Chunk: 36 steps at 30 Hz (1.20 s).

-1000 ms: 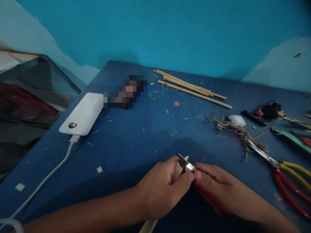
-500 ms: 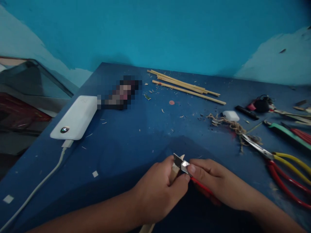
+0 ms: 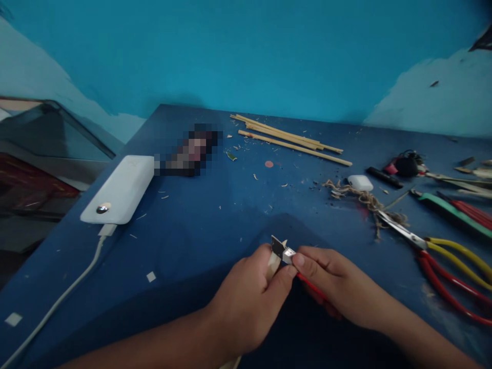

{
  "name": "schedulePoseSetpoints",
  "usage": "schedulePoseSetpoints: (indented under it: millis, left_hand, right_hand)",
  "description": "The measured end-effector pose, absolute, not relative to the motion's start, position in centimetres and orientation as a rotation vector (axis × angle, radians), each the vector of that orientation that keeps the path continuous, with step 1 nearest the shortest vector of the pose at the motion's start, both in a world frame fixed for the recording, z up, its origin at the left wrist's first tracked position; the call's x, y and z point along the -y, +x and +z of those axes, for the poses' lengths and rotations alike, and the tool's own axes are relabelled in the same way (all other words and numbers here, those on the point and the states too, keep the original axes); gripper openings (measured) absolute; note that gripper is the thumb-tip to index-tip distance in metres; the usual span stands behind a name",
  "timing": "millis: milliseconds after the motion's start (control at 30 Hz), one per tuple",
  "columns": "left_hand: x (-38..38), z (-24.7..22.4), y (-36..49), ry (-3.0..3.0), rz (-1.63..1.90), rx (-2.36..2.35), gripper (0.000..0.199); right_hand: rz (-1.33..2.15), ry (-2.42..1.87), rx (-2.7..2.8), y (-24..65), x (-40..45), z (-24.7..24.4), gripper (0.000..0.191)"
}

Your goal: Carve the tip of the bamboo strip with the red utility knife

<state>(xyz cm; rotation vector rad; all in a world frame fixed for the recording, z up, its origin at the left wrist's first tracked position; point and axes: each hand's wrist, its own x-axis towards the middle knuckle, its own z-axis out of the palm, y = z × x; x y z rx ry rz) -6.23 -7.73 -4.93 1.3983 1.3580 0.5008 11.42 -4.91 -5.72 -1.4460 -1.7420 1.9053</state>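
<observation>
My left hand (image 3: pixel 249 297) is wrapped round a pale wooden stick (image 3: pixel 273 265), whose tip pokes out above the fist and whose lower end shows beneath the wrist. In my right hand (image 3: pixel 330 282) is a red utility knife (image 3: pixel 313 287), with the thumb pressed near its metal collar. The dark blade lies across the stick close to its tip. My left thumb rests against the knife by the collar. Most of the stick is hidden inside the left hand, and the right fingers cover part of the knife's handle.
Several thin wooden sticks (image 3: pixel 295 147) lie at the back of the blue table (image 3: pixel 192 230). A white power bank (image 3: pixel 119 189) with a cable is on the left. Scissors (image 3: pixel 418 243), twine (image 3: pixel 357 195), a white case (image 3: pixel 360 182) and a green-handled tool (image 3: pixel 449 207) lie right. Shavings are scattered about.
Both hands have shifted slightly left and up in the view, with the blade still against the stick's tip. The camera view has also moved a little.
</observation>
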Motion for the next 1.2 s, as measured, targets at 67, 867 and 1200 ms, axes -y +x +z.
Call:
schedulePoseSetpoints:
  millis: [67,867,1200]
  left_hand:
    - [7.9,-5.1,-6.1,1.396,0.506,-1.376,0.031]
    - [8.1,-5.4,-5.5,1.385,0.436,-1.495,0.034]
    - [7.5,-5.1,-5.8,1.337,0.497,-1.442,0.031]
  right_hand:
    - [1.877,-1.461,1.755,11.3,4.9,-5.7,0.044]
    - [1.663,-1.537,1.792,10.8,5.9,-6.3,0.042]
    - [1.811,-1.509,1.630,10.7,5.9,-6.2,0.044]
